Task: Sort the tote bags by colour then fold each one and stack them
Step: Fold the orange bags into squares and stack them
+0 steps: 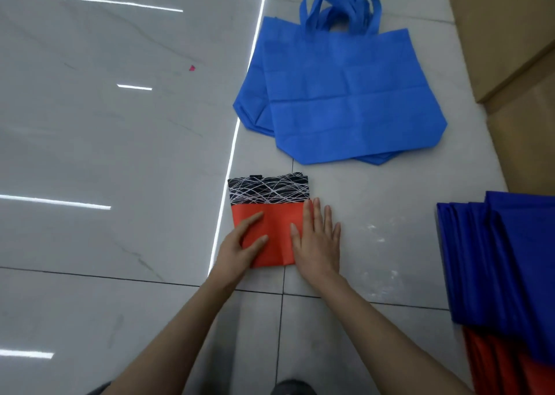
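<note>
Spreading beneath the folded orange bag (270, 238) on all sides: glossy grey stone floor (120, 139), veined, cut by dark grout lines and streaked with reflected light. Lying beyond the orange bag, a little right: bright blue tote bags (345, 94), non-woven, matte, creased in a grid, roughly trapezoid, overlapped flat with looped handles bunched at the far end. Sitting well to the right of the orange bag: dark blue stack (510, 259) of smooth cloth in long fanned folds, overlapping orange-red fabric (504, 373). Slanting far right and beyond it: brown cardboard (510, 34), flat and plain. Folded to a compact rectangle, the orange bag itself, smooth, topped by a black band (267, 190) scribbled with thin white lines. Pressing its left part: left hand (243, 244), fingers nearly straight, gripping nothing. Resting flat along its right edge: right hand (315, 241), fingers straight and together, half on tile. Far left and beyond: tiny pink scrap (192, 68).
</note>
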Available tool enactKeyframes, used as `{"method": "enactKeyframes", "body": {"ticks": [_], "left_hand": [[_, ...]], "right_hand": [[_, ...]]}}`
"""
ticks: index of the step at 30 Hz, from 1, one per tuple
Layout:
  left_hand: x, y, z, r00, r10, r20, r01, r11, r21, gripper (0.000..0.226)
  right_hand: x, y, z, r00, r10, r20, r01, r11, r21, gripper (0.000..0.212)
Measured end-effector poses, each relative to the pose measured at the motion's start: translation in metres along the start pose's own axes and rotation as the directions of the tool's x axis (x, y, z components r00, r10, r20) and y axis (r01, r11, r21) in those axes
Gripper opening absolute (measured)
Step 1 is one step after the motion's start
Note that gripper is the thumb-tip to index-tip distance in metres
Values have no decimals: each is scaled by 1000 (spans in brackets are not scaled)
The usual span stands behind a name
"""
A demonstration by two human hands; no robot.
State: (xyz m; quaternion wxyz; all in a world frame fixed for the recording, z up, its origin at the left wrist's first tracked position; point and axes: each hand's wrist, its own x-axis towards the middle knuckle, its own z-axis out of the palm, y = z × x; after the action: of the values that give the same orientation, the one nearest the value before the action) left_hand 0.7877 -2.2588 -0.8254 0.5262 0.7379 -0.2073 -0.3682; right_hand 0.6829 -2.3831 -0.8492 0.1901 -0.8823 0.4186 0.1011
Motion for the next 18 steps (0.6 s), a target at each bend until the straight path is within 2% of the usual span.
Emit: {"method": "enactKeyframes", "body": {"ticks": [2,4,6,8,10,13,18], "left_hand": [[-11,9,-3,998,-56,30,59,991,-119,50],[-21,19,-3,997,-79,28,83,977,-195,52],[-31,30,-1,995,-86,46,94,970,-226,53],[-41,45,2,994,-75,80,92,968,-233,53],[-50,62,6,993,-38,113,60,980,-192,51],[-62,93,20,987,37,157,-12,988,-155,51],[-83,138,75,951,141,276,-104,984,-144,48]], "right_hand": [[-10,2,-7,999,0,43,-5,992,127,66],[-21,4,-19,999,-5,49,-13,934,358,62],[-37,6,-33,999,30,28,-41,788,615,58],[-55,10,-50,997,78,8,-56,639,767,55],[-73,17,-68,993,113,-33,-43,609,792,53],[-99,31,-96,967,171,-190,52,598,800,48],[-146,72,-131,842,333,-424,178,570,802,42]]}}
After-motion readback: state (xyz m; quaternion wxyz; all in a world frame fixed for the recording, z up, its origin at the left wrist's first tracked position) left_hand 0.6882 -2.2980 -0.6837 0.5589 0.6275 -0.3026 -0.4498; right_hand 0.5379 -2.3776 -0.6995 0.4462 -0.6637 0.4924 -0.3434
